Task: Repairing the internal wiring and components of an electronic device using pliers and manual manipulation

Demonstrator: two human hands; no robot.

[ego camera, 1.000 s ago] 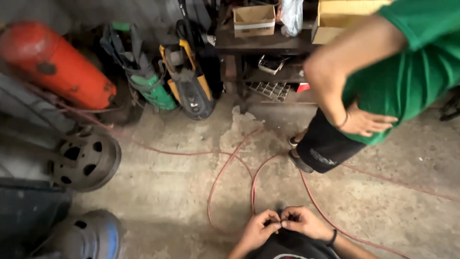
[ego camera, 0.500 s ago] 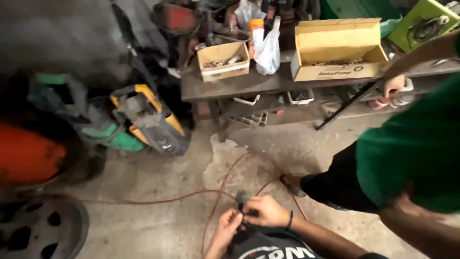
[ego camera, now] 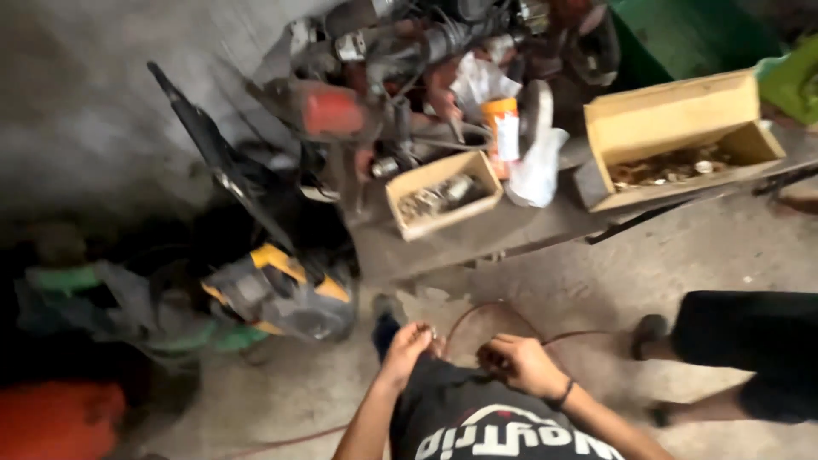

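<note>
A thin red cable (ego camera: 498, 317) is gripped by both hands, low in front of the body. The left hand (ego camera: 411, 342) is closed loosely around the cable's end, fingertips pinched together; the right hand (ego camera: 521, 365) is curled shut over the strand just beside it. What sits between the fingertips is too blurred to tell. For the work at the cable end to go well, the strand is best kept short and taut between the two grips, wrists steady. Both forearms are angled inward, elbows bent. Beyond the grips stands a small cardboard box (ego camera: 443, 194) on a cluttered bench (ego camera: 477, 234); another person's legs (ego camera: 741, 341) are off to the right.
</note>
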